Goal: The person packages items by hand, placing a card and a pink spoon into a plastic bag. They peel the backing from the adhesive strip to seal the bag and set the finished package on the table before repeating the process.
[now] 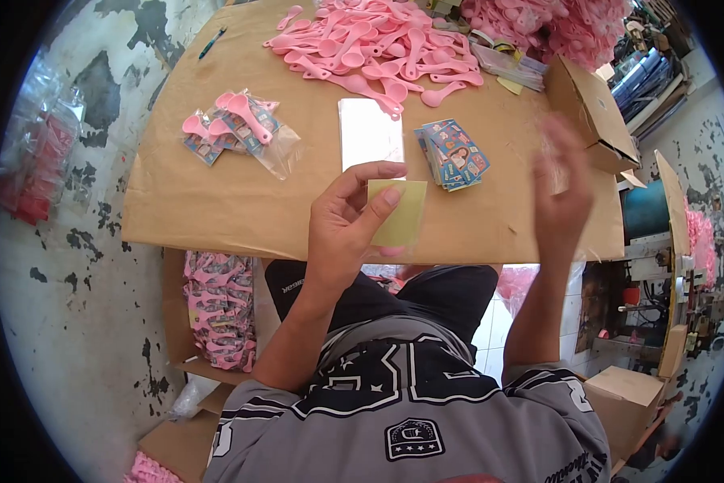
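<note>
My left hand (350, 211) is closed on a small clear packet (398, 221) near the table's front edge, thumb on its front. A plain yellow-green face fills most of the packet, and a bit of pink shows at its bottom end. Just beyond lies a stack of clear plastic bags (366, 133). To their right is a pile of printed blue cards (457, 154). My right hand (563, 189) is raised over the table's right side, its fingers smeared by motion; I cannot tell whether it holds anything.
Many pink measuring spoons (378, 40) are heaped at the table's far side. Filled packets with pink spoons (237, 121) lie at the left, a pen (212, 43) behind them. A cardboard box (591, 113) stands at the right. Below left, a carton holds packed spoons (219, 310).
</note>
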A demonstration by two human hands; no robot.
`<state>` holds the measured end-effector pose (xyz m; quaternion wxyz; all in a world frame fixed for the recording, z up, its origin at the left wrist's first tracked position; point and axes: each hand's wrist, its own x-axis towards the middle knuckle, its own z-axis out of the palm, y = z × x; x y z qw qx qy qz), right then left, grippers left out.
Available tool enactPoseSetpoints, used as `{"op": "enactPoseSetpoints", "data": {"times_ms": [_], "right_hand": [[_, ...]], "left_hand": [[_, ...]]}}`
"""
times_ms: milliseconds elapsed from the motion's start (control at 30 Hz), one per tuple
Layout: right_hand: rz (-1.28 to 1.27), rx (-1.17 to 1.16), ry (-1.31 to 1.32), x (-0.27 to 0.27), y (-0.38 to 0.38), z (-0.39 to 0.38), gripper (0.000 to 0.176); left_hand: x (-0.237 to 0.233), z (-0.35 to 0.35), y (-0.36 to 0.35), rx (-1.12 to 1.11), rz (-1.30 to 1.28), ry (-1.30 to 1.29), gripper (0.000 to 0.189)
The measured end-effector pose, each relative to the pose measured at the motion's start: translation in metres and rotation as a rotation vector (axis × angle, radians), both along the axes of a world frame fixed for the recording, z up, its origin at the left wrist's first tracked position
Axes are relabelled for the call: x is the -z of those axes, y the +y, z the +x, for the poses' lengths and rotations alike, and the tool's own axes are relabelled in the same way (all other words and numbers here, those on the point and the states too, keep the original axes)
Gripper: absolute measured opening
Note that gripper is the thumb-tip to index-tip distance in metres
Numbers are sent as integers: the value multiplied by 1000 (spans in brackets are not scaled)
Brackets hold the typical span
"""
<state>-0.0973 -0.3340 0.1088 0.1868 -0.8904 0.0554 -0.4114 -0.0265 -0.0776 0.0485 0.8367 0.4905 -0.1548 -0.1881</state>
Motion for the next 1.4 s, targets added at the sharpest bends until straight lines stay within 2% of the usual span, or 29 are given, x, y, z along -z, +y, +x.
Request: {"op": "enactPoseSetpoints", "data": {"times_ms": [67,100,200,300,400,700,900,1100,1200,1267,1300,1400], "right_hand": [[442,-259,190,15,41,0,22],[535,-395,221,17,59,2,22],[802,-528,368,31,73,7,22],[999,-568,343,41,71,13,19],[1103,-630,357,28,69,10,16],[1058,-752,300,17,61,-1,15],[730,-842,247,21,51,0,16],[712,-892,262,12,54,2,16],[619,-703,322,14,63,2,21],[690,-687,287,15,68,3,25],[726,-678,269,14,70,4,28],[636,-576,185,11,73,0,29]], "left_hand": [[-2,-2,-4,-40,-5,-11,32],[-1,-2,-5,-39,-18,-39,32],[3,0,-6,-36,-33,-101,33],[3,1,0,-19,5,-98,32],[4,6,10,14,51,-82,31],[0,5,11,25,-8,-210,23],[10,9,17,56,-58,-272,12],[4,6,24,46,-64,-214,14],[5,5,27,18,22,-235,17],[-3,-1,23,-14,54,-220,19],[-13,-1,28,50,45,-166,31],[-18,0,37,-49,205,-322,35]]}}
